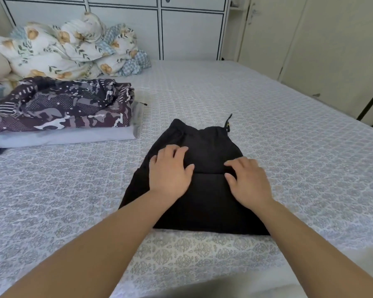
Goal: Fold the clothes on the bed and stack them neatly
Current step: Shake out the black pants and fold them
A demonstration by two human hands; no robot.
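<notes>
Folded black fabric garment (205,190) lying mid-bed on the grey patterned bedsheet (289,147). Left hand (170,171) and right hand (247,179) pressed flat on it, fingers relaxed, grasping nothing. Far left: dark patterned folded garment (60,106) stacked on folded grey cloth (69,136).

I can read no text, label, brand, number or sign anywhere in my head view.
</notes>
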